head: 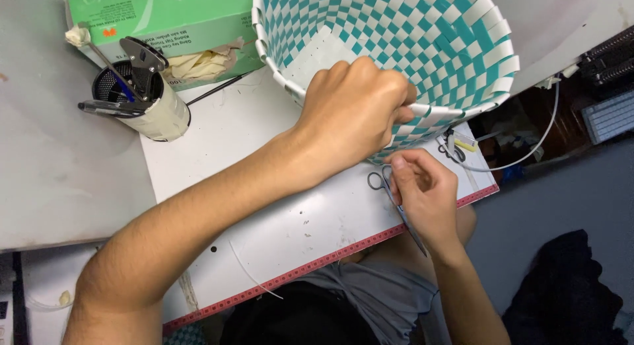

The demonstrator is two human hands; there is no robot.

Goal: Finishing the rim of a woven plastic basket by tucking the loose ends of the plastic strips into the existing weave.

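The fingers (396,110) of the left hand (353,110) curl over the rim of a woven basket (396,41), clenched on its white edge band and pressing it down toward the worktop (264,206). Just below, the right hand (422,190) pinches its thumb and forefinger together against the basket's outer wall, apparently gripping the end of a weaving strip, though the strip itself is too small to make out; a pair of slim metal scissors (389,193) runs under the same palm, one loop showing beside the knuckles and the tip poking out near the wrist. The step in hand looks like finishing the rim, with a loose end being tucked or pulled tight. The next move would seem to call for a firm hold on the rim while the pinched end is drawn through, with the scissors kept clear of the weave.

One basket, teal and white in a checked weave, lies tipped on the white worktop, whose near edge carries one red measuring strip (343,252). Further out stand one black mesh pen cup (142,97) wrapped in tape and one green carton of gloves (165,24). One pale cable (528,147) trails off the right edge.
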